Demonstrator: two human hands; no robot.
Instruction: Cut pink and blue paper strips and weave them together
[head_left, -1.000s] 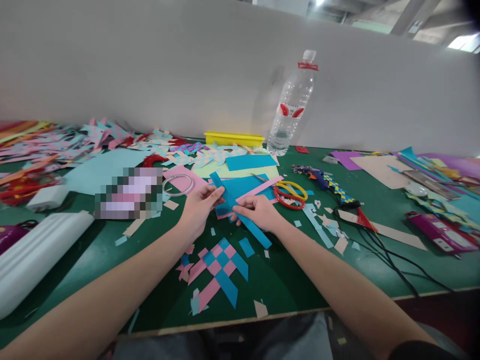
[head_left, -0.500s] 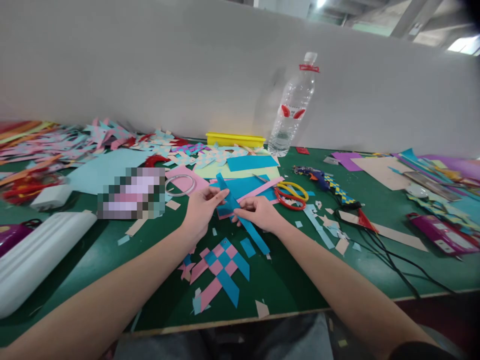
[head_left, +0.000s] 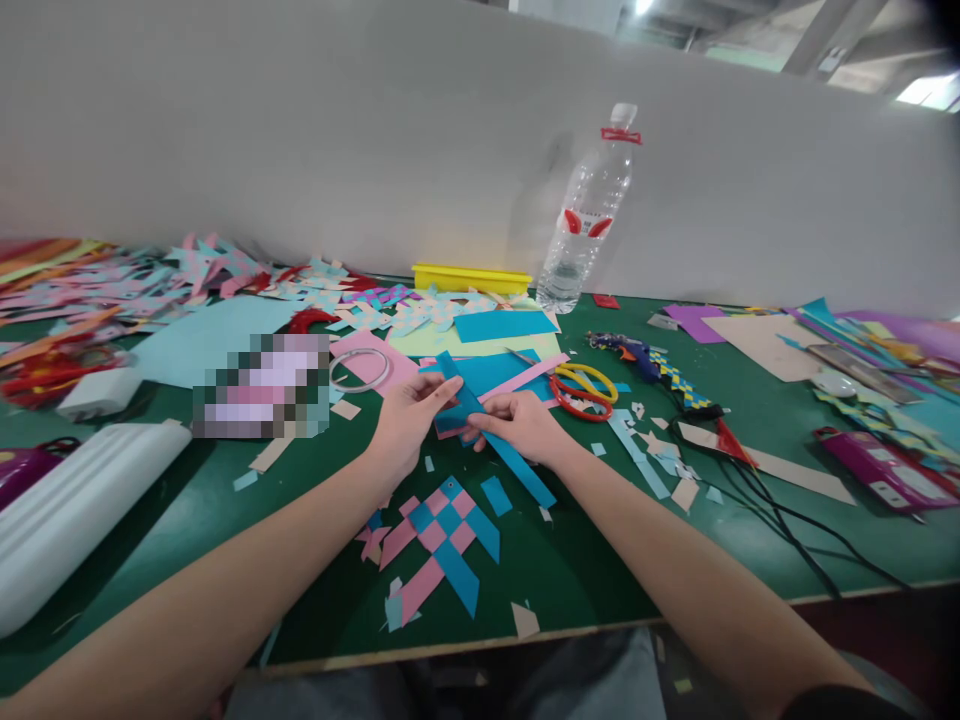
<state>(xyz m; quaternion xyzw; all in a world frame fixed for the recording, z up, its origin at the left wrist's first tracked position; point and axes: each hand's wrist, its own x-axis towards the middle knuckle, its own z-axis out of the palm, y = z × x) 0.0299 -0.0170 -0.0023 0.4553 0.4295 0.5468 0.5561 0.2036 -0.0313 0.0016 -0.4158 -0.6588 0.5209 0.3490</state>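
A long blue paper strip runs slantwise between my hands above the table. My left hand pinches its upper end between thumb and fingers. Lower down, my right hand is closed on the same strip, and the strip's free end points toward me at the right. More blue and pink paper shows partly behind my fingers. Nearer to me lies a woven pink and blue paper fish, flat on the table. Just right of my right hand are scissors with yellow and red handles, beside a pink paper strip.
A tilted plastic bottle leans at the back wall beside a yellow tray. A glue gun and black cables lie on the right. A roll of tape, a white bar and paper scraps are on the left.
The lower end of the blue strip has swung to the right and slightly up. Both hands have shifted slightly to the right, keeping hold of it.
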